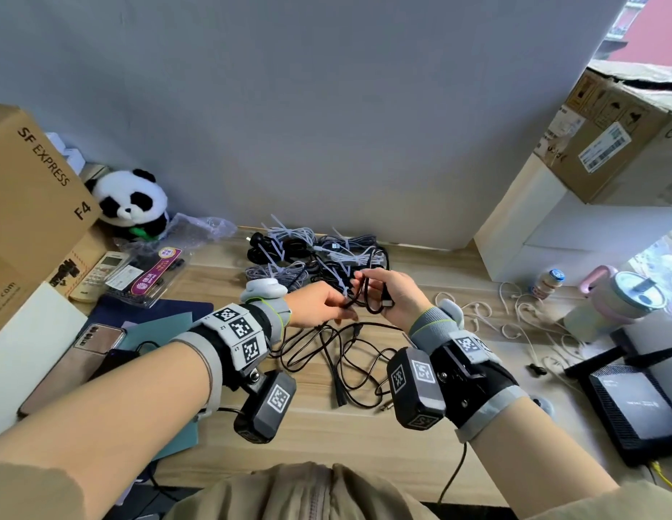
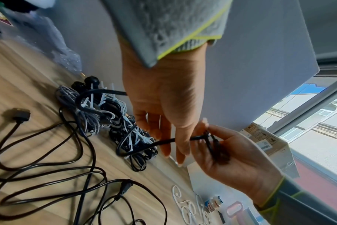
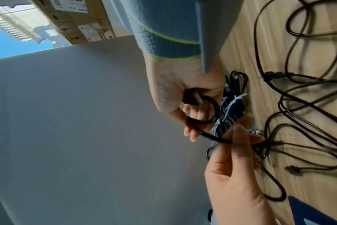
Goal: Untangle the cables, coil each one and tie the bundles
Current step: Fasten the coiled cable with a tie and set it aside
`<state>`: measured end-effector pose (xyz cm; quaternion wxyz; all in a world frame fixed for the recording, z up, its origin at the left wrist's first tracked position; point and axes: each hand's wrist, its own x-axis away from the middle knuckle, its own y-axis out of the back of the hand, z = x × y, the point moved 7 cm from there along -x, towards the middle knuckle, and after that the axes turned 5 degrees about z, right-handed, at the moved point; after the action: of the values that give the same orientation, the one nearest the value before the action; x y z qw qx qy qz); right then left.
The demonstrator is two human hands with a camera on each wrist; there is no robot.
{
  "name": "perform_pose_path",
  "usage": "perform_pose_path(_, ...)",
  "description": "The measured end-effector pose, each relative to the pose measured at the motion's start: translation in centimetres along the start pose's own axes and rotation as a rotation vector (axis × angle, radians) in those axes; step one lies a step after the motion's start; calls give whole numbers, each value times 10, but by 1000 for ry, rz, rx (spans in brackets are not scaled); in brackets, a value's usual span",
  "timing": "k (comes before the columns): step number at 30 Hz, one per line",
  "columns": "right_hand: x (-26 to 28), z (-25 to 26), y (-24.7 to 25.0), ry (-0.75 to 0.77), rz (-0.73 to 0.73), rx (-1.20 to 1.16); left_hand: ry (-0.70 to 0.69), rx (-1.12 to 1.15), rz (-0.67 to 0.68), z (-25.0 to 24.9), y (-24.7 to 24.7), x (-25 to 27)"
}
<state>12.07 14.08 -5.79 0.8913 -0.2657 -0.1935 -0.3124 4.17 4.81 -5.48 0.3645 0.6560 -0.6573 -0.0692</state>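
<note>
Wood-grain desk [image 1: 364, 437] matt; black cable [image 1: 368, 305] smooth rubbery; grey cables [image 1: 274, 273] braided cloth; box [image 1: 30, 204] matt cardboard.

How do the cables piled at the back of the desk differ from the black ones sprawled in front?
The back pile of cables is coiled and cinched with white zip ties; the loose black cables lie in open, overlapping loops, untied. The back pile mixes black and grey braided cords; the front ones are all black. Both rest on the wooden desk.

daylight from right window | soft shadows | edges warped | wrist views blurred
</note>
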Motion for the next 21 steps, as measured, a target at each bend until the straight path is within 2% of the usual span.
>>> perform_pose_path(3, 3, 5, -3, 29, 72, -102, 55, -122, -48, 7, 4, -1)
perform_pose_path(5, 4, 6, -1, 41, 97, -42, 107, -248, -121, 15, 12, 1)
perform_pose_path(9, 3, 3, 15, 12, 11, 449, 107, -497, -243, 12, 22, 3)
perform_pose_path(11, 3, -7, 18, -97, 19, 746, 41, -519, -283, 2, 22, 3)
perform_pose_path(13, 3, -20, 16, -213, 87, 972, -36, -505, -307, -5, 20, 2)
perform_pose_path(16, 5, -32, 2, -227, 240, 963, -89, -417, -218, -3, 13, -2)
perform_pose_path(19, 7, -28, -4, -145, 279, 958, -57, -243, -61, 8, 9, -4)
perform_pose_path(21, 8, -28, -3, -134, 297, 1012, -20, -48, 41, 12, 5, -3)
